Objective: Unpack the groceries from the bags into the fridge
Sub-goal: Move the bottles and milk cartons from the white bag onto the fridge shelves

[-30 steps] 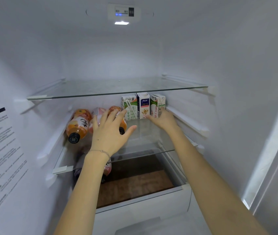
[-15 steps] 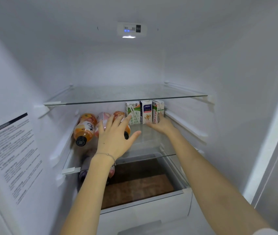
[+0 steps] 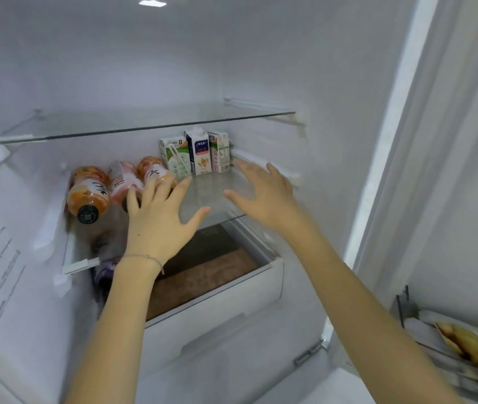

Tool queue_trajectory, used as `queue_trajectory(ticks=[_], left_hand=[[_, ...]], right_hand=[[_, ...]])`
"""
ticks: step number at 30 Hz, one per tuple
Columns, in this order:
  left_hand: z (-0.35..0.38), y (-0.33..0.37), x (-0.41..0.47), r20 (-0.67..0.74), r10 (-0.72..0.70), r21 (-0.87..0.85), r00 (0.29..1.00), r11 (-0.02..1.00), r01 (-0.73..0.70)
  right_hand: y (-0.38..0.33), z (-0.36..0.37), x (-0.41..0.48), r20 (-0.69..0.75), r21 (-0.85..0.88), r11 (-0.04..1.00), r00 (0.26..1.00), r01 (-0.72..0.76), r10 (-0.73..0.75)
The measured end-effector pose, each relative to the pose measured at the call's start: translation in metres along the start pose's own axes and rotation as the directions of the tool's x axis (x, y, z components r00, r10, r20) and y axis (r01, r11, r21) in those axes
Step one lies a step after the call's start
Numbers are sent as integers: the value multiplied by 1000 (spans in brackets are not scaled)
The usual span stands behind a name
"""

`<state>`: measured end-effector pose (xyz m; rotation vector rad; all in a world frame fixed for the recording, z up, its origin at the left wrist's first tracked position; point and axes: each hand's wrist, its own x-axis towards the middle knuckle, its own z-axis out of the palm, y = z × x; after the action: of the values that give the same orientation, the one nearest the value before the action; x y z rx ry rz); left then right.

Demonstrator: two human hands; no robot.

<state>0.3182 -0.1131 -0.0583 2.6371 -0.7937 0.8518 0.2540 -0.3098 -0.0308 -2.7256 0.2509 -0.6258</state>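
Observation:
Three small drink cartons (image 3: 198, 151) stand upright in a row at the back of the lower glass shelf (image 3: 217, 193). Three bottles lie on their sides at the shelf's left: an orange one (image 3: 87, 191), a pink one (image 3: 121, 182) and another orange one (image 3: 154, 170). My left hand (image 3: 159, 220) hovers open, fingers spread, over the near ends of the pink and right-hand orange bottles. My right hand (image 3: 264, 191) is open and empty above the shelf's right part, a short way in front of the cartons.
An upper glass shelf (image 3: 144, 123) lies bare above. Below, a white drawer (image 3: 211, 304) stands open with a purple packet (image 3: 106, 269) at its left. The fridge's right wall and door frame (image 3: 383, 170) are close. A food package (image 3: 471, 342) lies on a wire rack at the lower right.
My right hand has drawn back from the rightmost carton and now hovers open in front of it. The view has shifted left and down; the left hand stays over the bottles.

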Motion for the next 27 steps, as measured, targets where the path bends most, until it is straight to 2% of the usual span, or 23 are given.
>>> queue_trajectory(ticks=[5,12,21,27], left_hand=[[1,33,-23,-25,100,-72,995,992,-102],[-1,100,-54,-9,238,-192,971,953,-236],[-14,199,-112,33,309,-298,950,911,-286],[-39,301,-175,-12,440,-472,898,789,-393]], right_hand=[[7,-37,-73,-48,-93,996,999,-7,2],[23,-74,-156,-62,-110,993,997,-45,38],[68,-119,-264,-81,-133,990,996,-46,35],[123,-178,-379,-193,-177,971,973,-163,128]])
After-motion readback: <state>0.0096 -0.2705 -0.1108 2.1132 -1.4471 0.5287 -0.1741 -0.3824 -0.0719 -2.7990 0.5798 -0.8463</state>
